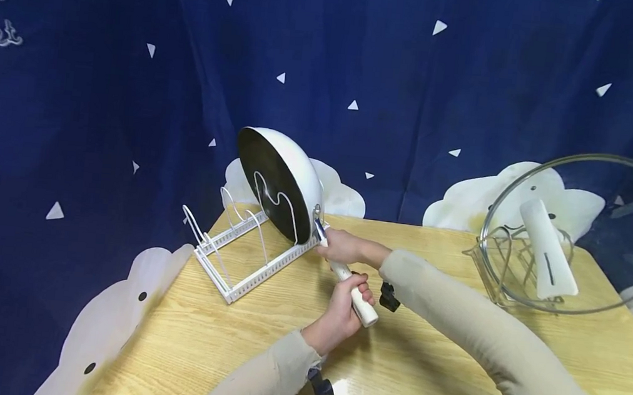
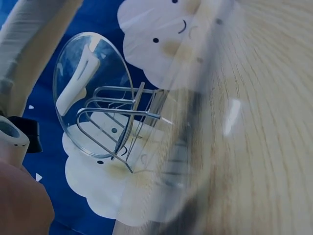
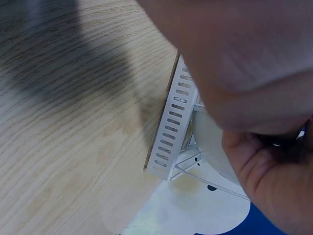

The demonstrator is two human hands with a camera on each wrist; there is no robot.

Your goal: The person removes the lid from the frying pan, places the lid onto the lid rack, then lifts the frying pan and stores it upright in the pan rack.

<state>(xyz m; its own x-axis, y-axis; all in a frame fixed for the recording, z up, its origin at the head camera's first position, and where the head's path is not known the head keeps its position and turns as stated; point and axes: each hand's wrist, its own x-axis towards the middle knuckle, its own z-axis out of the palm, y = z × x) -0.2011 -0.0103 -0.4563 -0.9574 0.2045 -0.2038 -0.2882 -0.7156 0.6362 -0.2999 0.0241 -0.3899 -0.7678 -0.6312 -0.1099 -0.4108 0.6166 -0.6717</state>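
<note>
A wok [image 1: 302,165], white outside and dark inside, stands tilted on its side in a white wire rack [image 1: 270,272], its hollow facing left. Its white handle [image 1: 364,311] slants down toward the front right. My left hand [image 1: 345,307] is wrapped round the handle near its free end. Farther up, close to the wok's metal bracket, my right hand [image 1: 343,247] grips the same handle. In the right wrist view, fingers of the right hand [image 3: 274,166] curl round it, with the slotted rail of the rack [image 3: 173,127] alongside.
At the right, a glass lid [image 1: 608,157] with a white upright handle [image 1: 549,252] leans in a metal wire stand [image 1: 485,269]. The wooden table [image 1: 420,370] lies below, and a dark blue curtain [image 1: 335,48] hangs behind it. Several wire dividers [image 1: 228,205] rise from the rack's left part.
</note>
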